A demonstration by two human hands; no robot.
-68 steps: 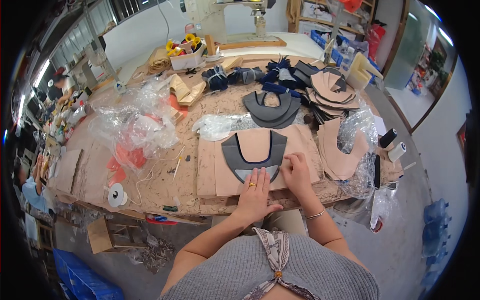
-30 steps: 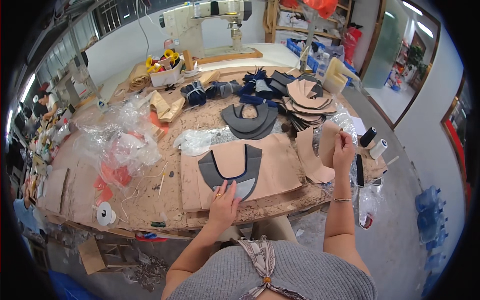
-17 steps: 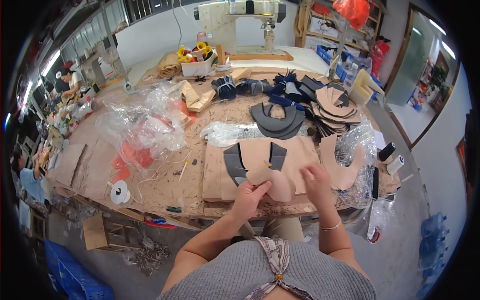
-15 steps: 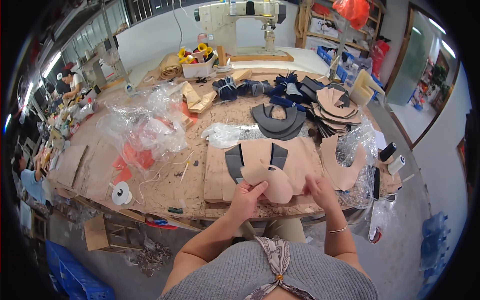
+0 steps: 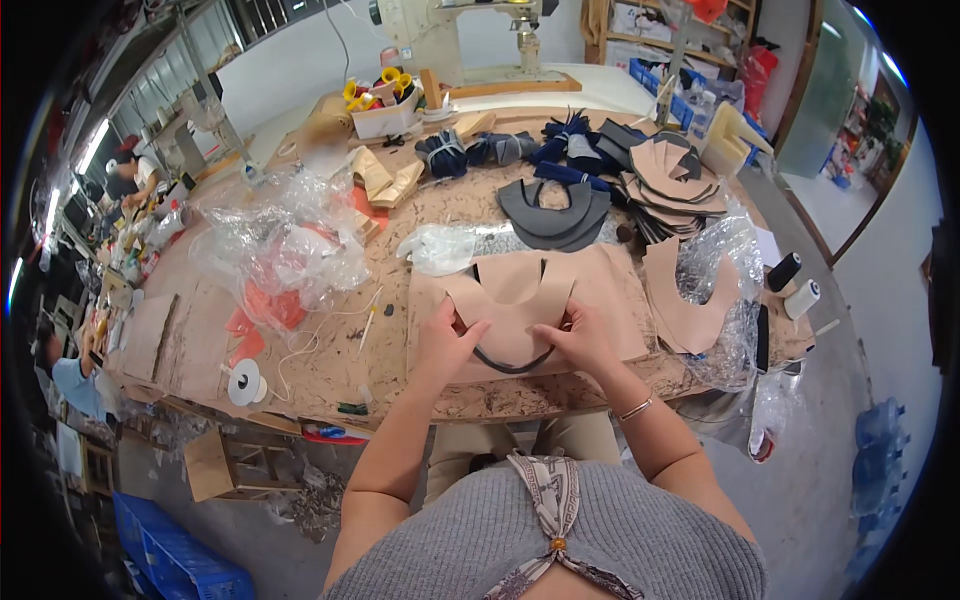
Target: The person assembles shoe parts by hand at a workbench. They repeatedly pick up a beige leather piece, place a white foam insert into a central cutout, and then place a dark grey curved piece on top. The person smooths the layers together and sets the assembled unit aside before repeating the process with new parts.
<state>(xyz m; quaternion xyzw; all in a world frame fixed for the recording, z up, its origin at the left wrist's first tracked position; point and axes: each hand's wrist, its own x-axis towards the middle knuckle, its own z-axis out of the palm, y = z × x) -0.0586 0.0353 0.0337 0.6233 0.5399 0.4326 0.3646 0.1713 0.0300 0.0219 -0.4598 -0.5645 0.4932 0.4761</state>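
Between my two hands a tan U-shaped leather piece [image 5: 512, 318] is spread over a dark grey piece, whose rounded lower edge [image 5: 512, 368] shows below it. My left hand [image 5: 447, 342] is closed on the left side of the tan piece, thumb on top. On the opposite side my right hand [image 5: 582, 338] grips it in the same way. Both pieces lie over a flat tan sheet [image 5: 610, 285]. How far the two pieces line up under my fingers is hidden.
Right of the sheet lies another tan U-shaped piece [image 5: 690, 310]. Dark grey curved pieces [image 5: 555, 225] and a fanned tan stack [image 5: 672, 190] sit behind. Crumpled clear plastic [image 5: 280, 240] covers the left; thread spools [image 5: 802, 298] stand at the right edge. A sewing machine [image 5: 420, 40] is at the back.
The tan piece was bent up in my left hand alone; now it is opened out over the dark piece. My right hand has moved left and taken hold of its right side.
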